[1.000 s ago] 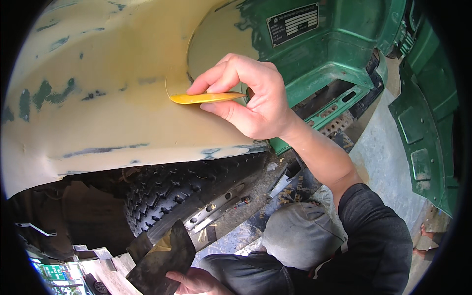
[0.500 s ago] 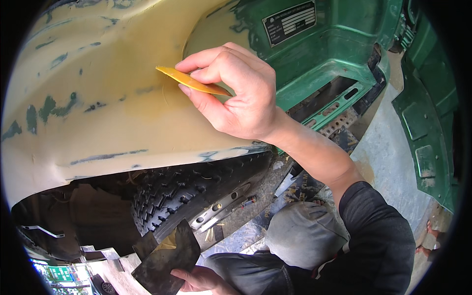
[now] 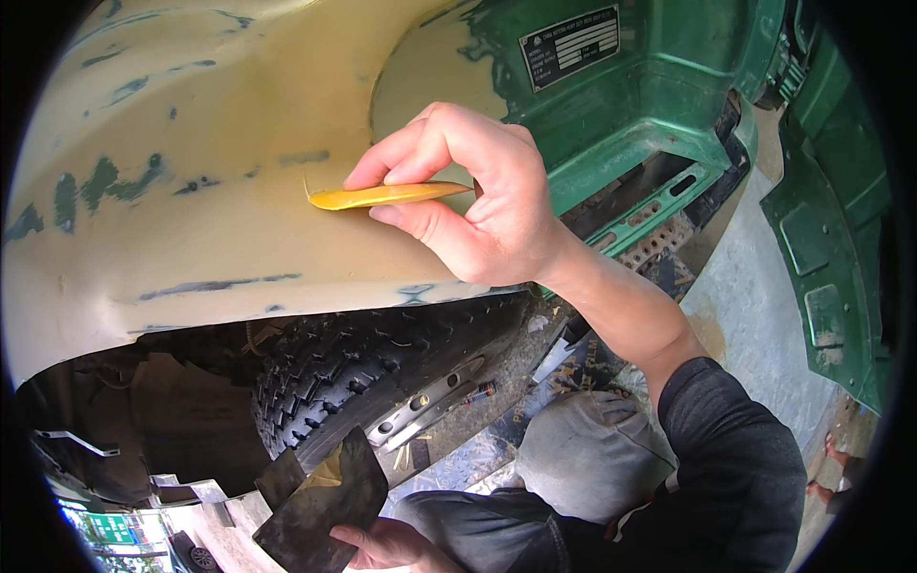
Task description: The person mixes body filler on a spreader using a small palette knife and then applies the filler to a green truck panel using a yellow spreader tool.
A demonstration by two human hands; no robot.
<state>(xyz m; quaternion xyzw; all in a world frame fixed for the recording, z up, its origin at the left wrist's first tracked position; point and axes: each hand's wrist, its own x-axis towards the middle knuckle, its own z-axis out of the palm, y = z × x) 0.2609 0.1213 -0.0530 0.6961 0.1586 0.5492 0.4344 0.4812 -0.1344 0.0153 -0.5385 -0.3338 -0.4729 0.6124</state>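
Note:
My right hand [image 3: 478,191] pinches a thin yellow putty spreader [image 3: 382,195] between thumb and fingers. The spreader's left tip is against the tan filler-coated panel [image 3: 229,229] of a vehicle, just above the wheel arch. At the bottom, my left hand [image 3: 382,541] grips a dark, flat mixing board [image 3: 330,511] by its right edge. A dab of yellowish putty [image 3: 325,473] lies on the board's upper part. Dark green patches [image 3: 100,183] show through the tan coat left of the spreader.
Below the panel's edge sits a knobbly black tire [image 3: 334,382]. A green step [image 3: 659,201] and a dark label plate [image 3: 570,46] are at the right. Farther right hangs a green door panel [image 3: 826,258]. Another person's foot [image 3: 833,447] shows at the right rim.
My right hand has moved slightly down and right, and the spreader has turned from slanting to nearly level. My left hand and the board have stayed about where they were.

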